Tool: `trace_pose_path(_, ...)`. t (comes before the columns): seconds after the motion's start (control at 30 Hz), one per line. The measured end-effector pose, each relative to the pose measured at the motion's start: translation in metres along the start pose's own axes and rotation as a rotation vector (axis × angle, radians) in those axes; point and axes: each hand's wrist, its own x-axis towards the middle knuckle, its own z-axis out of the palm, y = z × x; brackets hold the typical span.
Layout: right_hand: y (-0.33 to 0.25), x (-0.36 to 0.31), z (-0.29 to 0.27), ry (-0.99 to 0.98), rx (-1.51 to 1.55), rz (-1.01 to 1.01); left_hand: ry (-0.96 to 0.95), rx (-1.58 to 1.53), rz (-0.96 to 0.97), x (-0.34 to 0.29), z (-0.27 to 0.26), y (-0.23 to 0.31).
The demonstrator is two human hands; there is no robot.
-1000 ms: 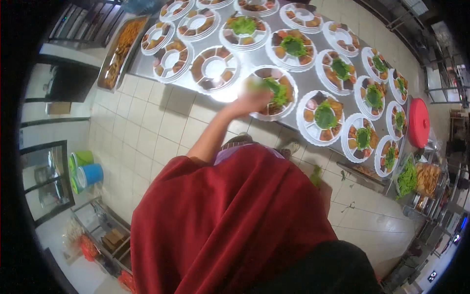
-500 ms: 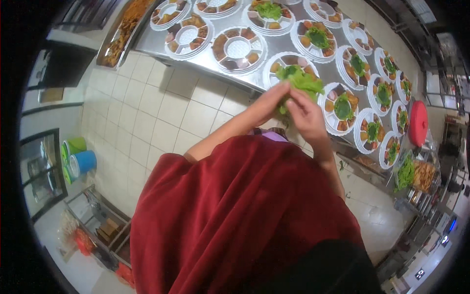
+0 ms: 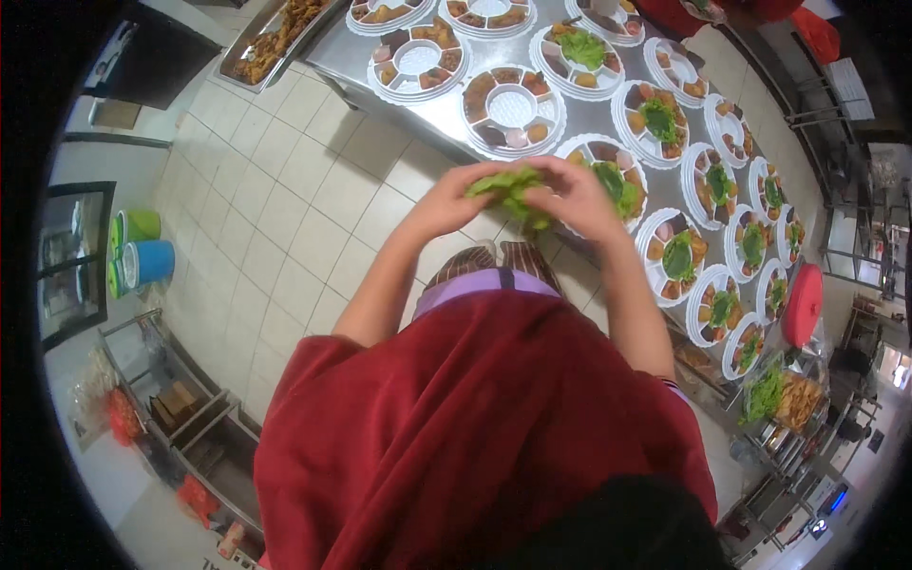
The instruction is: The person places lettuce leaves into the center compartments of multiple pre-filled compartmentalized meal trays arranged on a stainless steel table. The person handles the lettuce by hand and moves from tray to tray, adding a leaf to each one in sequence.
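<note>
Between my two hands, in front of the table's near edge, is a bunch of green lettuce leaves [image 3: 513,195]. My left hand [image 3: 448,201] grips its left side with curled fingers. From the right, my right hand [image 3: 578,198] wraps round the same leaves. Just beyond the hands stands a white divided plate [image 3: 638,171] with food and lettuce in its middle. Farther left, another divided plate [image 3: 514,109] has food in its outer sections and a bare centre.
Several stacked plates of food cover the steel table [image 3: 337,57]; many hold lettuce. A steel tray of fried food [image 3: 275,43] lies at far left. A red lid [image 3: 804,306], loose lettuce [image 3: 763,394] and a bag of brown food [image 3: 800,401] are at right. Blue bucket [image 3: 149,263] by the left wall.
My hands have drawn back and left from over the plates with the lettuce, and they have moved apart from a clasped pose. The view has shifted, and red shapes now show at the top right.
</note>
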Motion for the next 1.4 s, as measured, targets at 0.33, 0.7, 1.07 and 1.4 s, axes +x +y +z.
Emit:
trace_pose_path(0.33,0.042,0.075,0.065,0.105,-0.308,-0.486,0.465,0.218,-0.113,-0.029,-0.044,-0.015)
trace_pose_path(0.7,0.041,0.121,-0.086,0.117,0.082,-0.034,0.310,0.154,-0.035,0.111,-0.036,0.006)
trace_pose_path(1.07,0.107,0.196,-0.244,0.402,-0.143,0.002,0.042,-0.370,-0.224,0.338,-0.017,-0.058)
trace_pose_path(1.4,0.172,0.247,-0.258,0.537,-0.855,0.148,0.035,0.750,-0.259,0.414,-0.005,-0.112)
